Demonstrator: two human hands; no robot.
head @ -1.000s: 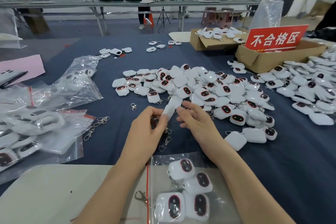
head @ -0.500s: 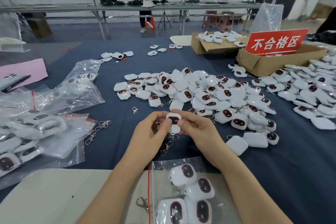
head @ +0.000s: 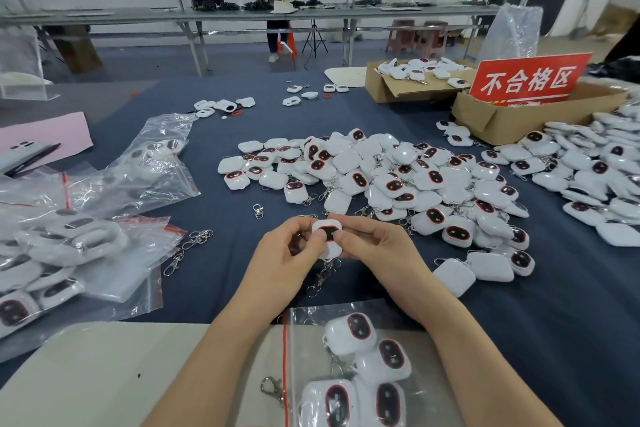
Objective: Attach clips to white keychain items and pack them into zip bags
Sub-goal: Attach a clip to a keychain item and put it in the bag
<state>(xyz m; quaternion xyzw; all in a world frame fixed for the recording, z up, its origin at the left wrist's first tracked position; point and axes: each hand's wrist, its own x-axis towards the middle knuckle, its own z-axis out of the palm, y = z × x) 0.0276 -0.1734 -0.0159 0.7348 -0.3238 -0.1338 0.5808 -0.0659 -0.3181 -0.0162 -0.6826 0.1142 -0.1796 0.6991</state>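
Head camera, looking down at my own two hands over a table covered in dark blue cloth (head: pixel 571 322).

My left hand (head: pixel 287 253) and right hand (head: pixel 377 250) meet in the middle of the view. Both pinch one white keychain item (head: pixel 327 236) between thumbs and curled fingers, its dark red-rimmed face turned up toward me. It is held just above the cloth. A few metal clips (head: pixel 322 276) lie on the cloth directly under my hands. I cannot tell whether one is already hooked to the item.

Nearest me lies an open zip bag (head: pixel 304 329) with a red seal strip, holding four finished items. Beyond my hands is a large heap of white items (head: pixel 398 180). To my left are filled bags (head: pixel 69 246) and a few loose clips (head: pixel 194 243). At far right stands a cardboard box (head: pixel 502 118) with a red sign (head: pixel 530 80).

I judge this to be the clip-attaching step. Next I would need a firm pinch on the item, the clip snapped onto its loop, then a short carry toward me into the bag's mouth.
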